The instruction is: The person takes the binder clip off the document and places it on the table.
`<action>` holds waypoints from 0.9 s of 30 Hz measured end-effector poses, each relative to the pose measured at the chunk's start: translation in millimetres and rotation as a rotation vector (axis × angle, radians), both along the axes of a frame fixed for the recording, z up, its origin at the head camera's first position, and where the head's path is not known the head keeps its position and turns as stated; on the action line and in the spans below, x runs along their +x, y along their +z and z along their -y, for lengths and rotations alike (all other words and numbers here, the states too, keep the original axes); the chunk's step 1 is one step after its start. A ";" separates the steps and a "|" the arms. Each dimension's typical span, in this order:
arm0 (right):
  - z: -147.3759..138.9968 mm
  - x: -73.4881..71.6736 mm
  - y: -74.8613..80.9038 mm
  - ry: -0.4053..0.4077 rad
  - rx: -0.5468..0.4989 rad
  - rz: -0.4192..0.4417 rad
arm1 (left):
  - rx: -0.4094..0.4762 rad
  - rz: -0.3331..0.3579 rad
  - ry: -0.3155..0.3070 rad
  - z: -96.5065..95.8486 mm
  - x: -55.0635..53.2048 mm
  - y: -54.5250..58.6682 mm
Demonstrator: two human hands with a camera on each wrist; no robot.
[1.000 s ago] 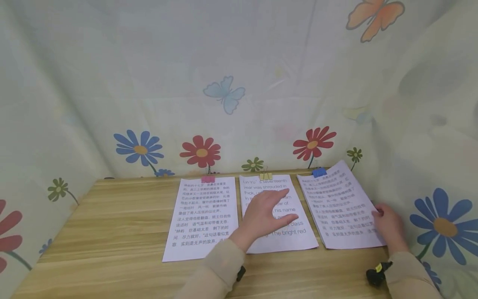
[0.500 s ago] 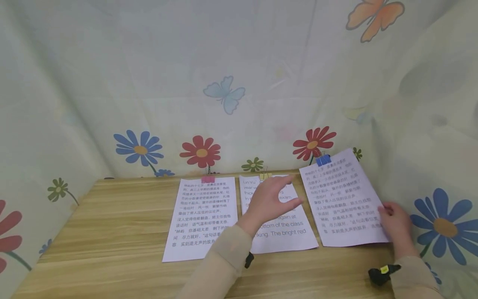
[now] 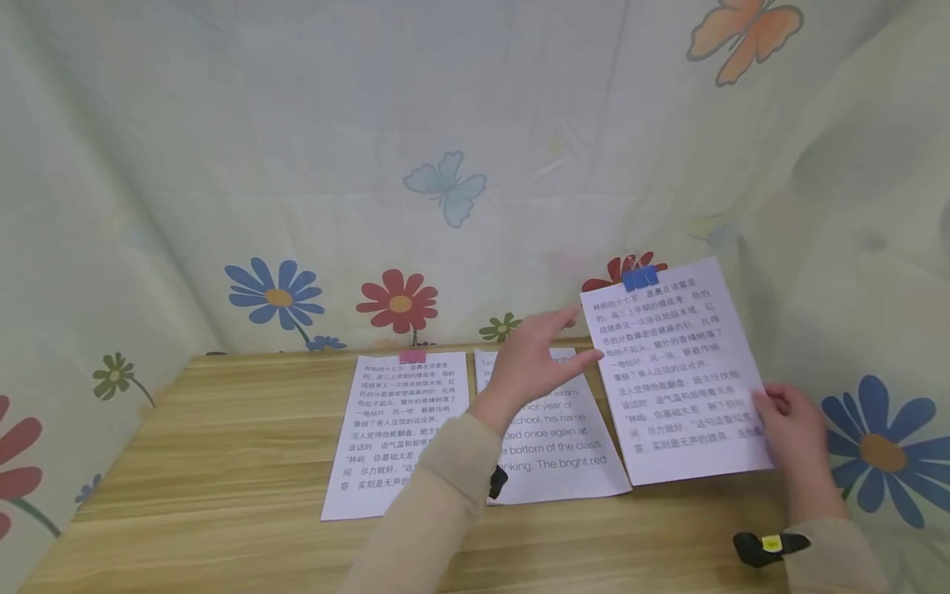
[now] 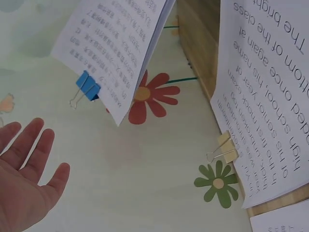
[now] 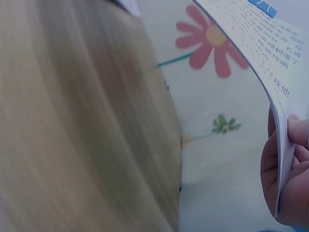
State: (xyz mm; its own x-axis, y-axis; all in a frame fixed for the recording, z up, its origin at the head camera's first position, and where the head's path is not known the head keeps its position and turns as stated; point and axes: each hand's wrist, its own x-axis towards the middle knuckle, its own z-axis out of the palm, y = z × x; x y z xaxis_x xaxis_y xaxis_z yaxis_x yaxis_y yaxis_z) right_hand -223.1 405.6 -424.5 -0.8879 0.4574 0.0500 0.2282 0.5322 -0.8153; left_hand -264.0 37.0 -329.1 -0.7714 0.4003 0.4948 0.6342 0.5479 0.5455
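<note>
My right hand (image 3: pixel 797 429) grips the right edge of a paper stack (image 3: pixel 671 375), thumb on the front face and fingers behind it in the right wrist view. The stack is raised and tilted, with Chinese print facing me and a blue binder clip (image 3: pixel 640 278) on its top edge. My left hand (image 3: pixel 527 367) hovers over the middle paper stack (image 3: pixel 564 478), fingers spread and holding nothing. In the left wrist view a yellow binder clip (image 4: pixel 225 148) sits on that English-printed stack. The left hand is apart from the raised stack there.
A third paper stack (image 3: pixel 364 499) with a pink binder clip (image 3: pixel 412 357) lies to the left on the wooden table (image 3: pixel 193 462). A flowered curtain (image 3: pixel 297 206) hangs behind and along both sides. Black wrist camera gear (image 3: pixel 764 547) is on the right wrist.
My right hand has lifted the blue-clipped stack off the table, upward and slightly left, its top edge now higher against the curtain. My left hand has risen slightly, fingers still spread.
</note>
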 end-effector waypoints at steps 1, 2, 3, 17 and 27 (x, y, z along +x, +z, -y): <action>3.7 1.0 2.4 0.004 -0.012 -0.005 | 0.003 -0.005 0.005 0.4 -1.0 3.9; 7.6 1.8 4.4 0.007 -0.028 -0.006 | 0.005 -0.010 0.009 0.8 -2.3 7.5; 11.7 2.3 6.3 0.009 -0.035 -0.010 | 0.004 -0.014 0.015 1.4 -3.3 10.9; 61.7 6.0 7.3 0.057 -0.094 -0.099 | 0.056 -0.010 0.079 15.6 -20.1 35.5; 87.7 2.8 2.6 0.116 -0.126 -0.197 | 0.128 0.096 0.127 23.4 -30.9 41.5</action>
